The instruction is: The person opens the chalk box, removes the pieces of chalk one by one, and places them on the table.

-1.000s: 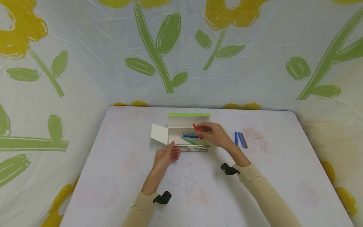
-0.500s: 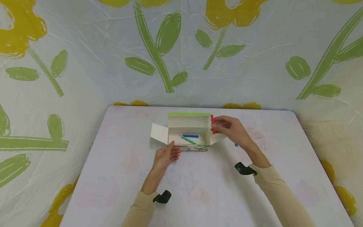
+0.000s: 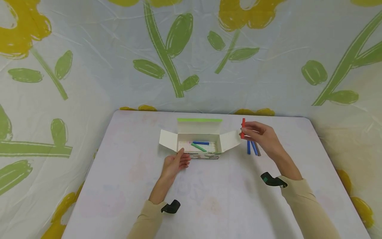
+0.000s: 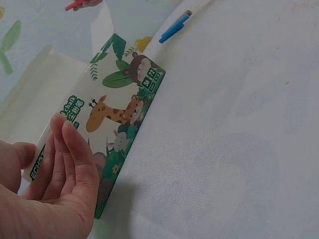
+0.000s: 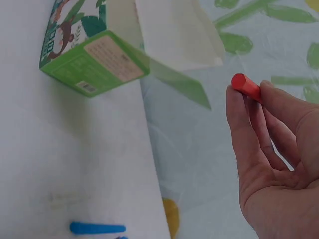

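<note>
Head view shows a person seated at a white table [image 3: 209,199], with an open cardboard box [image 3: 199,141] lying near the far edge, its lid and both end flaps folded out. The right hand [image 3: 262,137] is raised just right of the box's right flap and pinches a red stick [image 3: 243,128] between thumb and fingertips, holding it nearly upright and clear of the table. Right wrist view confirms the grip: the fingers [image 5: 259,119] curl round the red stick [image 5: 245,85] so only its round end pokes out, with the green end of the box [image 5: 94,62] off to the left. Below that hand three more sticks lie side by side on the table, two blue ones [image 3: 251,147] and a brown one [image 3: 257,148], well apart from the box. Inside the box a blue stick [image 3: 201,143] and a green stick [image 3: 198,147] rest on the bottom. The left hand [image 3: 174,164] sits at the box's near left corner; left wrist view shows its fingers [image 4: 70,159] straight and relaxed, lying against the printed animal side of the box [image 4: 122,122] without gripping it.
</note>
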Action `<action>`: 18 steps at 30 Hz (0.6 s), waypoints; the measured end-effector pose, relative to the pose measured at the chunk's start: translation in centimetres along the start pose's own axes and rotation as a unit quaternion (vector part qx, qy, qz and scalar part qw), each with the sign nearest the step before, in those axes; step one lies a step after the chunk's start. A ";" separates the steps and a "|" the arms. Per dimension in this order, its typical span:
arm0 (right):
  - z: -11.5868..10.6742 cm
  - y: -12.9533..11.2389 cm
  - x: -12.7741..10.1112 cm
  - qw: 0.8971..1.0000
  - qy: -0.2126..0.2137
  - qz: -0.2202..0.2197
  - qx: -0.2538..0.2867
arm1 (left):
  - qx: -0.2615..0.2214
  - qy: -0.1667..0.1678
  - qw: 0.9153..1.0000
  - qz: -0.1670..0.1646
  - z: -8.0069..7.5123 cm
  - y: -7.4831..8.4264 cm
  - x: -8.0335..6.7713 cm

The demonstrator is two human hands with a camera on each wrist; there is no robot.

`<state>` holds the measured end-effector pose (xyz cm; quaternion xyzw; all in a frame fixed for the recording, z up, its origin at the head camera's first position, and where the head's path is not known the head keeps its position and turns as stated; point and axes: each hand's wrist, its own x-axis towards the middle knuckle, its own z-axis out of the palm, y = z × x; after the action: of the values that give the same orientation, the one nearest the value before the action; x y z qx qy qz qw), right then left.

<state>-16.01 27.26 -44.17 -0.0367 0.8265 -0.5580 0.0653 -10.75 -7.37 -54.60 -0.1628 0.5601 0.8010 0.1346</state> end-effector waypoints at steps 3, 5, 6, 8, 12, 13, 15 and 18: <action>-0.6 0.9 -0.3 1.000 0.009 0.016 0.003 | 0.001 0.003 1.000 -0.001 0.0 0.0 -0.1; -1.1 1.6 -0.5 0.999 0.015 0.027 0.007 | 0.001 0.004 1.000 -0.003 0.1 0.0 -0.1; -1.4 2.0 -0.6 0.999 0.017 0.033 0.009 | 0.001 0.004 1.000 -0.004 0.1 0.0 -0.1; -1.8 2.9 -0.9 0.999 0.020 0.043 0.021 | 0.000 0.005 1.000 -0.005 0.1 0.0 -0.1; -2.6 4.6 -1.3 0.997 0.026 0.054 0.043 | 0.005 0.005 1.000 -0.005 0.0 0.0 -0.1; -2.8 5.0 -1.4 0.997 0.028 0.055 0.048 | 0.006 0.005 1.000 -0.006 0.0 0.0 -0.1; -3.1 5.7 -1.6 0.996 0.033 0.062 0.053 | 0.011 0.005 1.000 -0.006 0.0 0.0 -0.1; -3.5 6.7 -1.9 0.995 0.039 0.079 0.046 | 0.013 0.004 1.000 -0.007 0.0 0.0 -0.1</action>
<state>-14.60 33.27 -48.95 0.0534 0.8019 -0.5898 0.0783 -10.66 -7.39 -54.52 -0.1683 0.5700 0.7920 0.1399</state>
